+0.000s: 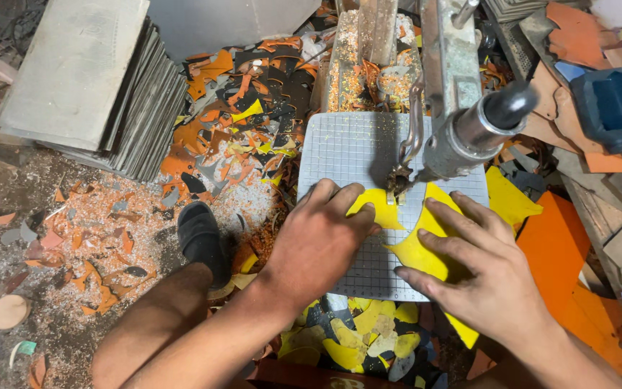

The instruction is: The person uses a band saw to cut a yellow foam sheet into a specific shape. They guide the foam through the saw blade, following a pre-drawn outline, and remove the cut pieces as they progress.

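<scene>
Yellow sheet (pixel 426 248) partly cut at the blade (pixel 397 184); my left hand (pixel 318 241) and right hand (pixel 480 277) press it flat, fingers spread.

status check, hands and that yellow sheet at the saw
Left hand and right hand both flat on yellow sheet. Sheet lies on gridded saw table, blade at its cut edge. Nothing between the fingers and the blade.

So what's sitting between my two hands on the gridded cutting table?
In the head view, the yellow sheet spans the gap between the left hand and right hand, with the saw blade cutting into it on the gridded table.
</scene>
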